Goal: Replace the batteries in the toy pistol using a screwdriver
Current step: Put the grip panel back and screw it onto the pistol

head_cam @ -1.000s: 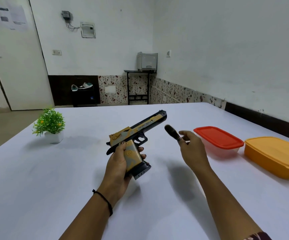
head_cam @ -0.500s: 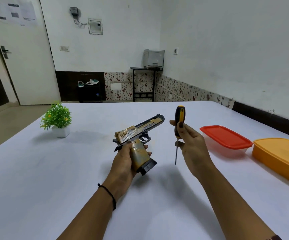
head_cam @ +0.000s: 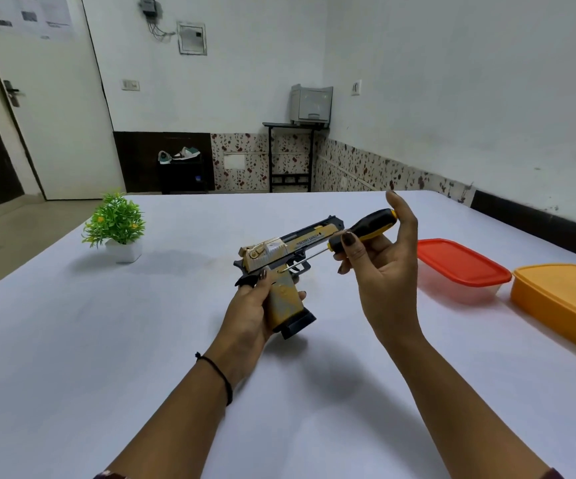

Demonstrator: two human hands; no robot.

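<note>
Single view: wide-angle head cam worn by the person, facing forward and down across the white table (head_cam: 72,340). Both forearms enter from the bottom edge. The left hand (head_cam: 248,309) with the toy pistol (head_cam: 286,243) and the right hand (head_cam: 386,271) with the screwdriver (head_cam: 366,228) sit close, mid-frame. The back wall and door (head_cam: 58,115) fill the upper half, far off.

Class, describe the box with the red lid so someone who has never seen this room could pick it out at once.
Start at the white table and look to its right side, where two lidded boxes sit side by side. The red-lidded box is the one nearer the right hand. Its lid tops a clear body, while the orange box is one colour throughout.
</note>
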